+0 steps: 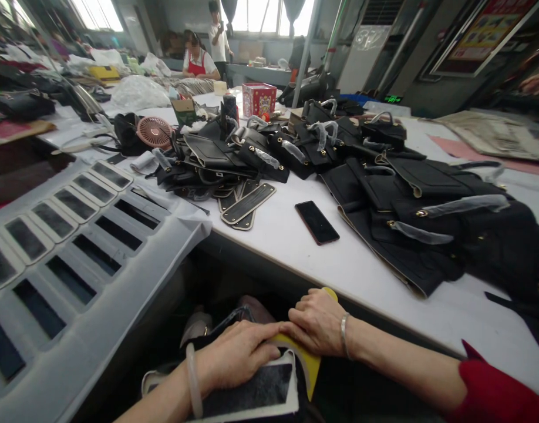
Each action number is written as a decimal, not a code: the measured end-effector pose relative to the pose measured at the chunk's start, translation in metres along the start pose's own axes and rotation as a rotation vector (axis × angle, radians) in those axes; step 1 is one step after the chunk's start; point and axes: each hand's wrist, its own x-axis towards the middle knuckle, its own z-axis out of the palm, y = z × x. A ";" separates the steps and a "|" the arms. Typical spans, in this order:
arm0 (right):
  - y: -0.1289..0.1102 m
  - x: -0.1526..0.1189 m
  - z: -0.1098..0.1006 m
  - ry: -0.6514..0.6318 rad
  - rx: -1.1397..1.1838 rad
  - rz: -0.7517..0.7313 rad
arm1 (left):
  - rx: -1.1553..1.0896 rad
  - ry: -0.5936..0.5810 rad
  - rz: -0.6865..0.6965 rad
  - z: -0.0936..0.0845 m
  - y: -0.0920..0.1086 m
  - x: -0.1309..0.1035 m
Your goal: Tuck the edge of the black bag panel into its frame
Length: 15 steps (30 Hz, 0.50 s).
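Low in front of me, below the table edge, lies a black panel with a white border (252, 385), apparently part of a bag on my lap. My left hand (238, 355) grips its upper edge, thumb on the panel and fingers reaching over the top towards my other hand. My right hand (317, 323) is closed with curled fingers around a curved yellow piece (312, 367), whose rounded end also shows above the knuckles. The yellow piece runs along the panel's right side. The fingertips of both hands meet or nearly meet; what lies beneath them is hidden.
Black handbags (410, 217) with wrapped handles are heaped across the white table (269, 252). A phone (317, 222) and bordered strips (247, 205) lie nearer. At left, a covered board (132, 276) carries bordered panels and dark strips. A pink fan (155, 132) and two people (199, 61) are farther back.
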 end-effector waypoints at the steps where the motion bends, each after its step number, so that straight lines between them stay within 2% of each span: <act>1: 0.000 0.000 0.000 0.003 -0.007 -0.003 | 0.000 -0.003 0.008 0.000 -0.001 0.000; 8: -0.002 -0.001 -0.002 -0.006 -0.024 0.003 | 0.031 0.003 0.043 0.004 -0.008 0.000; 15: -0.007 -0.003 -0.001 -0.039 -0.039 0.029 | 0.080 0.001 0.063 0.003 -0.006 -0.001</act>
